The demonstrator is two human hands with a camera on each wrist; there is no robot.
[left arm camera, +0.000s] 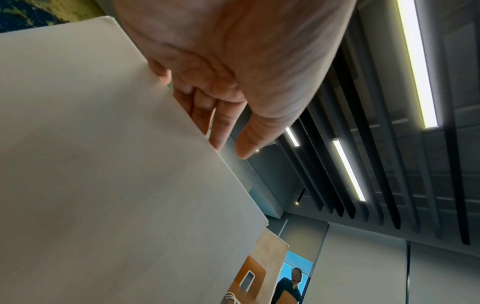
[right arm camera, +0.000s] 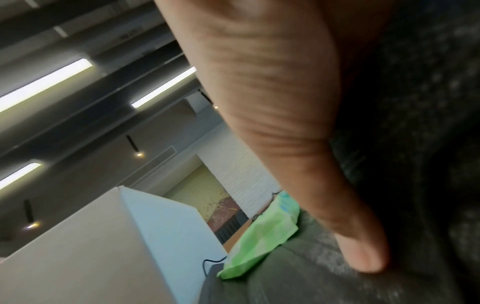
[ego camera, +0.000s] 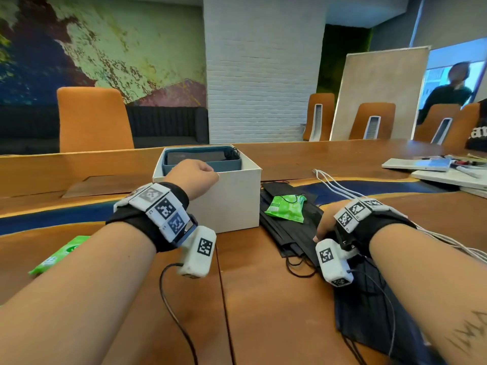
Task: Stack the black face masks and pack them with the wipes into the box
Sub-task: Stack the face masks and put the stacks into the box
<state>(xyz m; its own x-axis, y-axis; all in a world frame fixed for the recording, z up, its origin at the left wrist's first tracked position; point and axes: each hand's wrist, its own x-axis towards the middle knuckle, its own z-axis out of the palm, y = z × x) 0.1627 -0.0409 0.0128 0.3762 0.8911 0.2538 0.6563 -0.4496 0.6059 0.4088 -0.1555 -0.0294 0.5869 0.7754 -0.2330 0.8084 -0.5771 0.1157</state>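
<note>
A white box (ego camera: 229, 204) stands mid-table with a blue tray (ego camera: 200, 164) inside it that holds black masks. My left hand (ego camera: 196, 176) is bent over the box's near rim; in the left wrist view its fingers (left arm camera: 223, 125) reach straight down behind the box wall (left arm camera: 103, 164) and hold nothing. A pile of black masks (ego camera: 287, 233) lies right of the box with a green wipes pack (ego camera: 286, 208) on it. My right hand (ego camera: 325, 227) pinches the pile's near edge, thumb (right arm camera: 363, 255) on top, other fingers hidden. A second wipes pack (ego camera: 59, 252) lies far left.
More black masks (ego camera: 369, 312) lie under my right forearm. White cables (ego camera: 340, 188) trail across the table on the right. Papers and pens (ego camera: 442, 169) sit at the far right. Orange chairs line the far side, and a person (ego camera: 453, 88) stands in the background.
</note>
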